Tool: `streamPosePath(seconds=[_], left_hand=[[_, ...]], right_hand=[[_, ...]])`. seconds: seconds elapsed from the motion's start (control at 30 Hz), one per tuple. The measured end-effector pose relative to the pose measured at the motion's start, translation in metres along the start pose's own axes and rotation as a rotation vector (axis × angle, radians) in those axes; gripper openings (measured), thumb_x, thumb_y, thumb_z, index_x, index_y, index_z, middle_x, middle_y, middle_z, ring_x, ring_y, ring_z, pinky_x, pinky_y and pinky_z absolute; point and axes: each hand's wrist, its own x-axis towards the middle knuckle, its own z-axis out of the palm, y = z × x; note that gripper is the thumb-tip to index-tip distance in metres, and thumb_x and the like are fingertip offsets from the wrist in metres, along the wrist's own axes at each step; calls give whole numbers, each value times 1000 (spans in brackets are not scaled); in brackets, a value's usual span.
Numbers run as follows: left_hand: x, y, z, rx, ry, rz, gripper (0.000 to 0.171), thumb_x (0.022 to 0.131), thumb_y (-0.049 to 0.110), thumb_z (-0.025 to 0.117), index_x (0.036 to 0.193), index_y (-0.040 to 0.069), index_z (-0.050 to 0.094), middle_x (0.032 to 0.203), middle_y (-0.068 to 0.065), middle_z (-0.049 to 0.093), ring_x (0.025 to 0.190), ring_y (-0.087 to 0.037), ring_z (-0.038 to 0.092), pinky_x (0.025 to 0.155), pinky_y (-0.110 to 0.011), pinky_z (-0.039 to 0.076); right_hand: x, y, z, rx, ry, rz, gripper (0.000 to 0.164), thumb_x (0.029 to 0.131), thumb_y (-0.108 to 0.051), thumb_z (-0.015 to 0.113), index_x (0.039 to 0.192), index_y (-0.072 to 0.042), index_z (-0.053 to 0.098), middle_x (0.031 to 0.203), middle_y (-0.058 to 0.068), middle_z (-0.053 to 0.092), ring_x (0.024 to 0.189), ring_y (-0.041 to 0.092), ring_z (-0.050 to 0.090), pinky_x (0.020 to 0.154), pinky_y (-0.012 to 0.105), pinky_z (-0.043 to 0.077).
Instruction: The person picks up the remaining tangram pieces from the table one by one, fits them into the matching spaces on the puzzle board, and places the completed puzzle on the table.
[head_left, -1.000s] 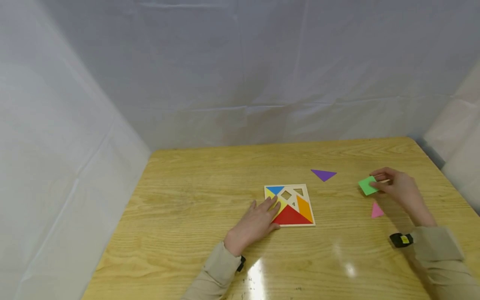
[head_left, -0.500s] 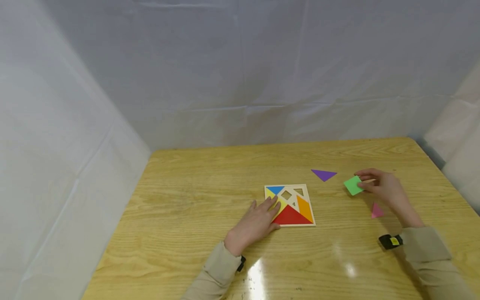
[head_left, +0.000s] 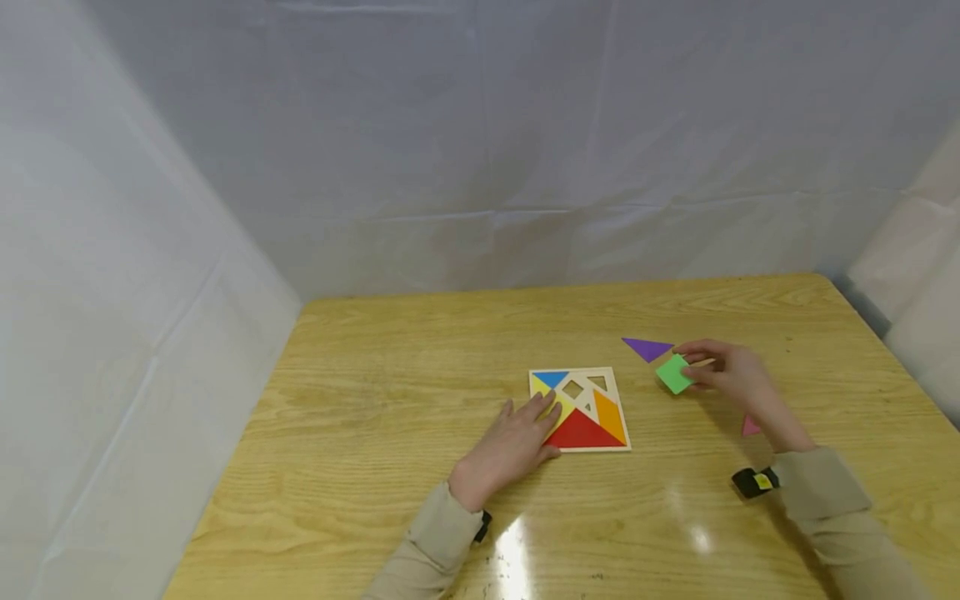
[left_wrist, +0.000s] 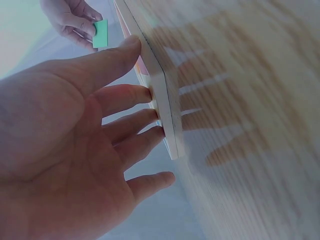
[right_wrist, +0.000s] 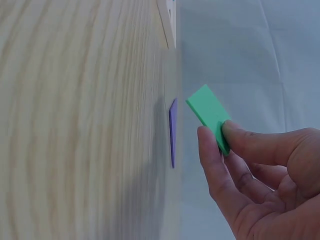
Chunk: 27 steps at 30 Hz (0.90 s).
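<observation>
A square tangram board [head_left: 620, 437] lies on the table, with blue, yellow, red and orange pieces [head_left: 583, 432] set in it. Bare recesses show in its upper right part, one of them a tilted square. My left hand [head_left: 510, 450] rests on the board's left side with fingers spread; in the left wrist view its fingertips [left_wrist: 156, 116] touch the board's edge. My right hand [head_left: 731, 379] pinches a green square piece [head_left: 674, 374] between thumb and fingers, held above the table to the right of the board. In the right wrist view the green piece [right_wrist: 207, 107] is tilted.
A purple triangle [head_left: 647, 348] lies on the table just behind the green piece. Partly hidden under the right forearm is a pink triangle [head_left: 750, 426]. White sheeting [head_left: 480, 150] hangs behind the wooden table [head_left: 375, 400] and at both sides.
My right hand has carried the green square leftward, toward the board and near the purple triangle. The right forearm now covers part of the pink triangle. My left hand has stayed in place.
</observation>
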Motion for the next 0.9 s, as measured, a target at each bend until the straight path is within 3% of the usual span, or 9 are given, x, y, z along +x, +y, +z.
streamPosePath(seconds=[0.5, 0.9], left_hand=[[1, -1, 0, 5, 7, 4, 60, 102, 38, 59, 153, 8, 46, 162, -9, 36, 148, -25, 37, 119, -53, 31], [-1, 1, -3, -15, -4, 0, 60, 103, 37, 59, 153, 8, 45, 163, -9, 35, 148, -25, 36, 120, -54, 31]], right_hand=[[10, -11, 25, 68, -37, 31, 36, 96, 3, 65, 130, 13, 59, 118, 35, 62, 81, 7, 69, 73, 32, 63], [19, -13, 41, 75, -78, -19, 35, 92, 8, 66, 126, 17, 59, 110, 34, 64, 79, 14, 71, 69, 31, 63]])
